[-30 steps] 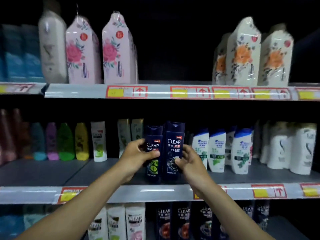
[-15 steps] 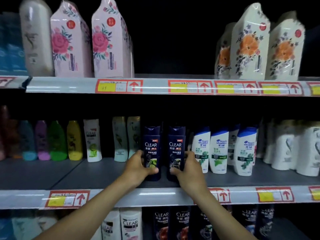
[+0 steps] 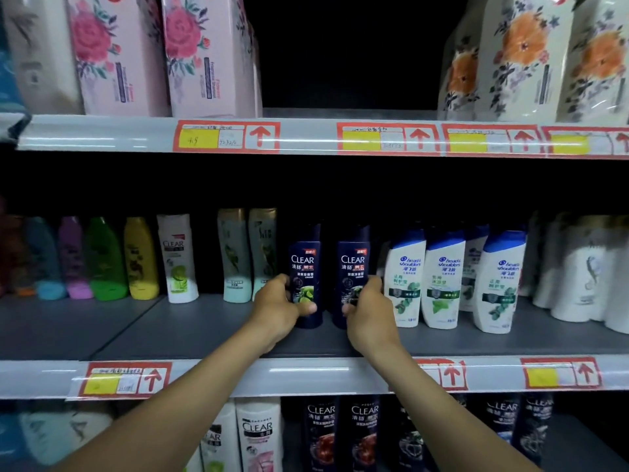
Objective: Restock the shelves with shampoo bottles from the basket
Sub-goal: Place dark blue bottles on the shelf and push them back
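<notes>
Both bottles have been set down on the shelf (image 3: 190, 332); left bottle (image 3: 305, 277) is grasped by the left hand (image 3: 277, 310), right bottle (image 3: 352, 277) by the right hand (image 3: 369, 313).

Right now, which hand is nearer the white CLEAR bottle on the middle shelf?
Left. The left hand grips a dark bottle, nearer the white CLEAR bottle; the right hand is farther right.

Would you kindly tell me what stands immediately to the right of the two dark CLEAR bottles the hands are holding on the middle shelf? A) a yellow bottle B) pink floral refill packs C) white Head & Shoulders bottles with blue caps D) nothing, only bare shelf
C: white Head & Shoulders bottles stand right beside the dark CLEAR bottle in the right hand.
</notes>
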A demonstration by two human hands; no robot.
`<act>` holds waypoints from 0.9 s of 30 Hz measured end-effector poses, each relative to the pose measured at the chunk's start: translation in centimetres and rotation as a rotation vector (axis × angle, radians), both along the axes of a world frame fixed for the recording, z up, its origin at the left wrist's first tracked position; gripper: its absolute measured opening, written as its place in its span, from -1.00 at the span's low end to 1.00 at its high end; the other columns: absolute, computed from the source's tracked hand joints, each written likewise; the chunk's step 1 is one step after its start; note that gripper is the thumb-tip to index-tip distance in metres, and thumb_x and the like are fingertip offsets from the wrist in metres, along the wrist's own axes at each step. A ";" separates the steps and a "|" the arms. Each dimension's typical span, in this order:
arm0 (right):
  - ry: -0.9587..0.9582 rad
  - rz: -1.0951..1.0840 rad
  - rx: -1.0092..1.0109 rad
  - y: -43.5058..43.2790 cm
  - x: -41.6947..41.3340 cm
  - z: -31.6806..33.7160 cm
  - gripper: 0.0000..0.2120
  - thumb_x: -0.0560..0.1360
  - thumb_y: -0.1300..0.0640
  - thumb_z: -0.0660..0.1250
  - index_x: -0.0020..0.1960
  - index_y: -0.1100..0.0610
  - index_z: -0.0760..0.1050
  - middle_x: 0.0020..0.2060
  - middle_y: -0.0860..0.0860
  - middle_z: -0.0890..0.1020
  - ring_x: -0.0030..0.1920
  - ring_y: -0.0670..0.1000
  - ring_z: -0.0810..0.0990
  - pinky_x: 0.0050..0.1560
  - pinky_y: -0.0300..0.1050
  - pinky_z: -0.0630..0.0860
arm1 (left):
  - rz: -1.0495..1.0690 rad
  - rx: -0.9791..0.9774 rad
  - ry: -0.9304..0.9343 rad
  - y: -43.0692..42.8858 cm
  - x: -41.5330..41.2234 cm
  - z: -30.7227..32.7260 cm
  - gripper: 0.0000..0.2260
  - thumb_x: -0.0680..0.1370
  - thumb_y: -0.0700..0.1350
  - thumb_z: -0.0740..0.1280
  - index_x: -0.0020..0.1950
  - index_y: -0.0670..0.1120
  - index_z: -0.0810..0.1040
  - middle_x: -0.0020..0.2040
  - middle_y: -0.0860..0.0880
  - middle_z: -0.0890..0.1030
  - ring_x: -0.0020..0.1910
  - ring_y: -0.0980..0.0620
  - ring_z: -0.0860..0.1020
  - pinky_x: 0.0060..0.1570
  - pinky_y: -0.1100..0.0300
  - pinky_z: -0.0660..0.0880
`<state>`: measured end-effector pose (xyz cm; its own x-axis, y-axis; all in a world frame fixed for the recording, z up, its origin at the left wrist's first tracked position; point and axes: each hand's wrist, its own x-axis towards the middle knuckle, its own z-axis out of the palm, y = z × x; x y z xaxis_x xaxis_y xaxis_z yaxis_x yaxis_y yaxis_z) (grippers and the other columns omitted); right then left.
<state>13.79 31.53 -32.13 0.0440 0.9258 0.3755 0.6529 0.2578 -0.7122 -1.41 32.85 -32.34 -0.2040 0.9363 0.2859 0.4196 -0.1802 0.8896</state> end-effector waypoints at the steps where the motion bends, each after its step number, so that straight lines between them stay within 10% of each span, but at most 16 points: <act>1: 0.001 -0.007 -0.007 0.2 -0.1 0.0 -0.67 0.52 0.38 0.20 0.23 0.22 0.22 -0.06 0.14 0.57 -0.07 0.11 0.57 -0.14 -0.08 0.46 | 0.006 0.003 0.001 0.1 0.2 0.0 -0.70 0.38 -0.28 0.51 -0.04 0.00 0.48 -0.18 0.08 0.61 -0.20 0.16 0.57 -0.26 0.35 0.42; 19: -0.023 -0.011 -0.111 0.8 -1.2 0.4 -0.59 0.54 0.32 0.22 0.34 0.26 0.17 0.09 0.23 0.56 0.03 0.17 0.54 0.04 0.00 0.49 | 0.132 -0.046 0.165 0.1 2.0 0.2 -0.67 0.40 -0.15 0.50 0.10 -0.11 0.48 0.08 -0.07 0.62 -0.02 -0.01 0.54 -0.07 0.24 0.40; 27: -0.374 0.015 -0.049 -4.4 -0.8 -0.2 -0.31 0.61 0.12 0.17 0.57 0.20 -0.17 0.55 0.22 -0.03 0.55 0.17 0.01 0.46 0.06 0.18 | 0.226 -0.080 0.857 -5.5 1.5 0.3 -0.39 0.55 0.16 0.24 0.47 -0.13 0.18 0.41 -0.16 0.34 0.40 -0.15 0.31 0.32 -0.04 0.35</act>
